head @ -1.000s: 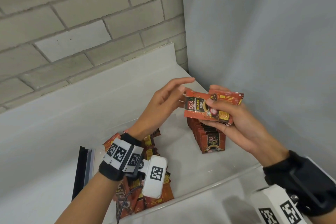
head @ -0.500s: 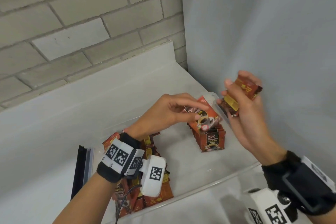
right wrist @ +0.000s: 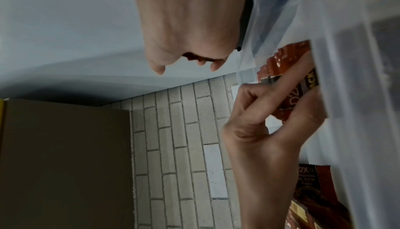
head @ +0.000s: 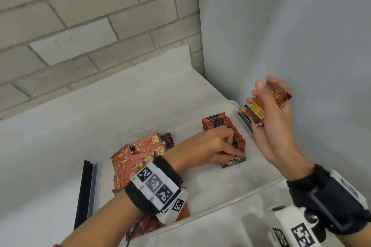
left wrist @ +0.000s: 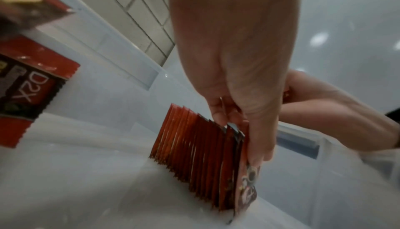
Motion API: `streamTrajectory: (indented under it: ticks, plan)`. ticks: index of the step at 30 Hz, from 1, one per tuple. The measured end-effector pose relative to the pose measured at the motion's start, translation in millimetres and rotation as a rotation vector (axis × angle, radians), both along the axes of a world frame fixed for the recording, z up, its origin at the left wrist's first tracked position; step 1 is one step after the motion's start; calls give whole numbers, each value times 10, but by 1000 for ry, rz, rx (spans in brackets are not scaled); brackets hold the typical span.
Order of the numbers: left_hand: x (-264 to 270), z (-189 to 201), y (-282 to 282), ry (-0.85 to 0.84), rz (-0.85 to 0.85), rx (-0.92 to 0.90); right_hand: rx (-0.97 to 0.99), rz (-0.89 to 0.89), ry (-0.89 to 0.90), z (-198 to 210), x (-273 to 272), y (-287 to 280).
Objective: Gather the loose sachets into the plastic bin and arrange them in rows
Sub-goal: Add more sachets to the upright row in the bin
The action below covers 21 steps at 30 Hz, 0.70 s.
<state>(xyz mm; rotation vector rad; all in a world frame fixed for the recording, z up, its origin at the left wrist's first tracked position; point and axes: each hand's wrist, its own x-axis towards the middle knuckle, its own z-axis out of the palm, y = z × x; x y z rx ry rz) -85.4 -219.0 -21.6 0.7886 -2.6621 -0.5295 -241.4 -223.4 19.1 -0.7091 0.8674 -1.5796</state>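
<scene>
- Head view: left hand (head: 212, 147) pinched one sachet (head: 232, 161) at the near end of the row (head: 224, 128), which stood on edge along the bin's (head: 220, 204) right wall toward the far right corner. Right hand (head: 269, 110) was raised over the right rim, clenched round a small stack (head: 267, 102). A loose pile (head: 138, 158) lay by the left wall.
- Left wrist view: fingers (left wrist: 257, 140) held the sachet (left wrist: 246, 186) upright against the last one in the row (left wrist: 194, 150), its lower edge at the bin floor.
- Right wrist view: right hand (right wrist: 186, 35) curled, stack barely seen; left hand (right wrist: 270, 112) gripped the sachet (right wrist: 301, 88).
- Step judged: adding to the first row. Next move likely needs the sachet let go without tipping, then another from the stack.
</scene>
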Motion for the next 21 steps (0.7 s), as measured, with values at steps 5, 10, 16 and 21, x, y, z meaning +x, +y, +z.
streamTrajectory:
  ticks: [5,10,16,21]
  plan:
    - [-41,-66,-29,-9,-7,-155,13,34,6,8,5,2]
    - [-51,-75,-20,-35,-2,-214,0,89,-15,10,-1,3]
    - [-70,-52,5,-89,-14,-301,5,112,-24,17,-3,6]
    - [-74,-42,13,-107,-15,-319,4,131,-53,14,-9,7]
